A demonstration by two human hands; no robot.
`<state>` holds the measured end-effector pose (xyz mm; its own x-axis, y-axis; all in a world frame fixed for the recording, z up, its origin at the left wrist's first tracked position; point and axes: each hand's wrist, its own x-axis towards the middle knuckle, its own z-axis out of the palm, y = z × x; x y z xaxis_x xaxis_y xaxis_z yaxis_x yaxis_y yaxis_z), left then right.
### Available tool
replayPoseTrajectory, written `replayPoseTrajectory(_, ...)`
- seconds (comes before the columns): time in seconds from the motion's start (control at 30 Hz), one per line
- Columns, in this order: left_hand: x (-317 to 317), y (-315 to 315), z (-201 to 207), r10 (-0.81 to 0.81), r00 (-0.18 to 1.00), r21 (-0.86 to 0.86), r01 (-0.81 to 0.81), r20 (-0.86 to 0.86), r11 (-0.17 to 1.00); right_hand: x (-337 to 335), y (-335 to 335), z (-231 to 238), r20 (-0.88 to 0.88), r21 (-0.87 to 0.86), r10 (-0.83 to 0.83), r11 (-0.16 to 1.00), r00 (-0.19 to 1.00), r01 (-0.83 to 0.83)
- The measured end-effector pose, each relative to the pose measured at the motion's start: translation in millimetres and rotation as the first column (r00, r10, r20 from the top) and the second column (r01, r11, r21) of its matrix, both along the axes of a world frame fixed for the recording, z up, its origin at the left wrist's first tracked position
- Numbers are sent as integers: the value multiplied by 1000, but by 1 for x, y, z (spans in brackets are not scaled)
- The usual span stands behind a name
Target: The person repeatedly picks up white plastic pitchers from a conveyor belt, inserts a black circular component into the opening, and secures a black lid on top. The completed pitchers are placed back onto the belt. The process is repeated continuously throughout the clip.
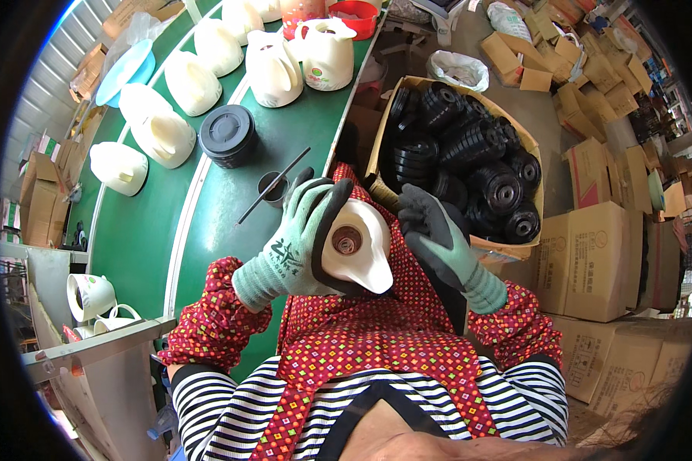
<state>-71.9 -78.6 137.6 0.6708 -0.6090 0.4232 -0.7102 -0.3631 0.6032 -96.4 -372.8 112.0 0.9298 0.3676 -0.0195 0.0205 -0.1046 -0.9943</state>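
My left hand (300,238), in a green and black work glove, grips a cream plastic kettle body (359,246) held sideways over my lap, its open bottom with a dark round part inside facing me. My right hand (430,234), in a grey and green glove, touches the right side of the same body with its fingers curled against it. A cardboard box (532,157) of black round bases stands just behind my right hand.
A green conveyor belt (154,230) runs on my left with several cream kettle bodies (164,137), a black round base (227,134), a thin black rod (273,187) and a small dark cup (272,187). Brown cartons (592,253) are stacked on the right. Two cream kettles (90,296) sit at lower left.
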Motion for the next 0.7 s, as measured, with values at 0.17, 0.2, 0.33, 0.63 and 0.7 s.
replayPoseTrajectory(0.17, -12, -10, 1, 98, 985, 10, -101, 145, 995, -13, 8, -10, 90, -99, -105, 988, 990, 114)
replayPoseTrajectory(0.2, -14, -12, 0, 110, 979, 21, -115, 170, 993, -8, 10, 8, 140, -122, -91, 987, 986, 108)
replayPoseTrajectory(0.33, -21, -33, -4, 140, 959, 75, -163, 246, 984, 9, 33, 60, 326, -550, 214, 835, 921, 1)
replayPoseTrajectory(0.63, -29, -47, -13, 147, 969, 103, -170, 200, 980, 22, 51, 44, 260, -854, 309, 516, 915, 69)
replayPoseTrajectory(0.7, -27, -48, -9, 178, 953, 94, -206, 245, 974, 22, 46, 42, 283, -695, 234, 718, 930, 31)
